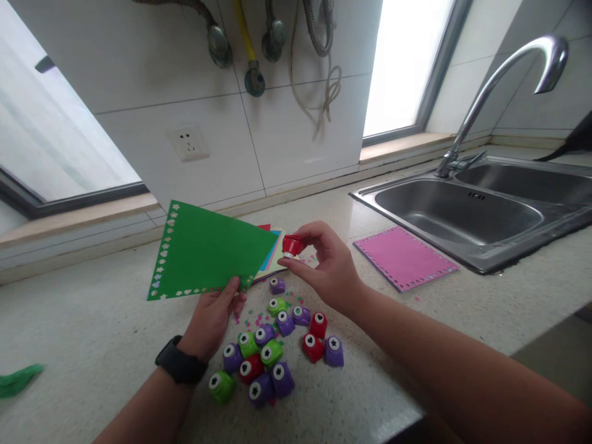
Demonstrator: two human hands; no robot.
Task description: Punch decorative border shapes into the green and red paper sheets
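Green paper (208, 253) is pinched by the left hand (216, 316), a red punch (291, 245) by the right hand (332, 262), fingers closed.

Sixteen punches, taking the clock from mid-view: toward six o'clock, eight purple punches (282, 380), four green punches (221, 388) and three red punches (313, 348) on the counter (139, 345); one more red punch (290, 246) in the right hand (327, 262). One green sheet (208, 250) at eight, one watch (180, 362) at seven, one tap (481, 92) at two, two basins (457, 213) at three, one socket (187, 142) at ten.
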